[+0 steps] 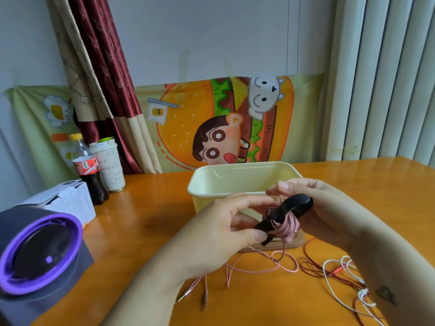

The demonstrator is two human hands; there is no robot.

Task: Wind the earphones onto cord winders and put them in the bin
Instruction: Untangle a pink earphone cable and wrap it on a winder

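A black cord winder [290,209] is held in front of the pale yellow bin [237,182], with pink earphone cord [286,225] wrapped around its middle. My left hand [226,229] pinches the winder's lower end between thumb and fingers. My right hand [315,208] grips the upper end, its fingertips pinching the pink cord above the winder. The loose rest of the pink cord [261,267] trails down onto the table, its plugs near the front edge. Dark red earphones [313,267] and white earphones [339,274] lie tangled on the table at the right.
A purple-rimmed round device [37,252] stands at the front left, with a white box [63,201] behind it. A cola bottle [88,170] and a white cup [110,168] stand at the back left. The wooden table [146,220] meets the wall behind the bin.
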